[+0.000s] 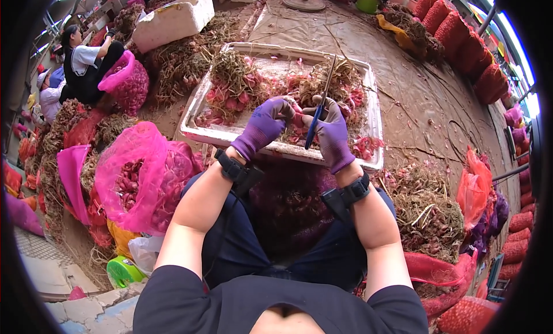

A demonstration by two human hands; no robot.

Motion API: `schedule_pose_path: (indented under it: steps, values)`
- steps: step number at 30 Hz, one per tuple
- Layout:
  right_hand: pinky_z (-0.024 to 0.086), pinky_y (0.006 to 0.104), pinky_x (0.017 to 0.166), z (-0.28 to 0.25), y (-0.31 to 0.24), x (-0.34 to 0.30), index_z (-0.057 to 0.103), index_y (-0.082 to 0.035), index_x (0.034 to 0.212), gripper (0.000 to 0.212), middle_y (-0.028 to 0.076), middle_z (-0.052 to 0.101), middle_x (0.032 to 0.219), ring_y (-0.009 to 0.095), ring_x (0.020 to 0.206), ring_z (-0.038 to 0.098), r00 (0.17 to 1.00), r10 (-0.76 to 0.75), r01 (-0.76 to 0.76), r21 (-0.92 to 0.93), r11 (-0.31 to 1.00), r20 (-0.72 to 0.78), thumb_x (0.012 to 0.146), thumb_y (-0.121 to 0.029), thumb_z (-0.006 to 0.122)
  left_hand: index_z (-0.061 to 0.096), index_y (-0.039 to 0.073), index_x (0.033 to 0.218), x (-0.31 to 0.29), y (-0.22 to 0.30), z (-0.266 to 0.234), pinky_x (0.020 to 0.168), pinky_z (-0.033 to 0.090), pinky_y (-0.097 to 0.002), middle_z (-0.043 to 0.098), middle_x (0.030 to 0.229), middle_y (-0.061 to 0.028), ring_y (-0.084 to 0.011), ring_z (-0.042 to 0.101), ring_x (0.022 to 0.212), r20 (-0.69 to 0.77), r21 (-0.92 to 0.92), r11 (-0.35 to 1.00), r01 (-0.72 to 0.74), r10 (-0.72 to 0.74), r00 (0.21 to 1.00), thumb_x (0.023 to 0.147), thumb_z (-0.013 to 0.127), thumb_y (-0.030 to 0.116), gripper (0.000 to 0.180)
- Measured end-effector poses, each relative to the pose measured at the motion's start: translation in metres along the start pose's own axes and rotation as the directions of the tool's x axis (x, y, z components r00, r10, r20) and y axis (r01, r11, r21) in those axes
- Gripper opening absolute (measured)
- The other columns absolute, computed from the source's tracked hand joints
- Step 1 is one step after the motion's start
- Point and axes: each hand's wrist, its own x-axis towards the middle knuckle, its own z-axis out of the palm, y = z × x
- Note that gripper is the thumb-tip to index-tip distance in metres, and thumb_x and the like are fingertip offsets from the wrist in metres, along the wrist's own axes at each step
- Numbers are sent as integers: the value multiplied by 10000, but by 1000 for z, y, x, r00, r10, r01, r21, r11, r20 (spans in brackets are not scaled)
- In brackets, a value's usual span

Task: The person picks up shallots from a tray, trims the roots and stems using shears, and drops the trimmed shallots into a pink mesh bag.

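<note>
Both hands wear purple gloves and meet over the near edge of a shallow white foam tray [190, 112]. The tray holds red shallots [233, 98] and tangled dry stalks [340, 75]. My left hand [262, 126] is closed, its fingertips pinching a small reddish shallot [298, 116] between the two hands. My right hand [334, 138] is closed round a slim blade with a blue handle [314, 126]. Its dark tip points up and away from me; whether it is a knife or closed scissors cannot be made out. The right fingertips come close to the shallot.
A pink mesh bag [135, 178] of shallots stands at my left. Dry stalks with shallots [426, 213] are heaped at my right, beside an orange bag [475, 187]. Farther left, a person [86, 63] sits by another pink bag [127, 83]. Filled red sacks [455, 34] line the far right.
</note>
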Motion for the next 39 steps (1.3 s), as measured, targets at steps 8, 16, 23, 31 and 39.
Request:
schedule_pose_path:
  steps: [8,16,23,31,39]
  values:
    - [488,208,733,14,4,-6,458,-52,1186,474,51,628,996,72,865,592,962,-270,240,-587,773,38,774,54,667,585,14,903,-2,12,4,808,489,-255,621,925,-34,-109,591,884,-63,296,954,-47,69,996,822,596,-37,97]
    - [469,195,645,15,7,-3,502,-66,1072,396,-17,579,840,48,732,549,983,-177,170,-105,980,-58,742,77,667,555,5,1070,-2,17,16,785,532,-284,608,1074,-74,-142,621,906,-175,-407,844,348,-446,878,889,518,1,184]
    - [549,270,710,-5,-2,1,463,-18,1173,426,81,625,940,150,828,634,999,-15,15,-4,1000,34,788,47,633,544,18,1168,-4,22,5,915,455,-272,599,1128,-46,-119,574,1002,123,-254,941,223,-197,973,869,571,-15,301]
    - [545,283,737,-7,-16,4,461,-7,1182,456,93,616,939,163,818,627,992,-1,-5,48,999,123,764,42,637,630,-7,998,-1,16,-2,717,477,-240,650,855,-24,-80,580,779,-82,85,991,103,-96,992,894,594,86,144]
    - [606,385,612,-19,-5,10,391,-27,1244,500,154,601,1004,257,806,666,997,57,-42,255,966,-53,789,58,581,479,-5,1191,0,1,-23,835,518,-294,568,1029,-84,-160,617,921,-107,-136,954,266,-281,954,939,539,154,304]
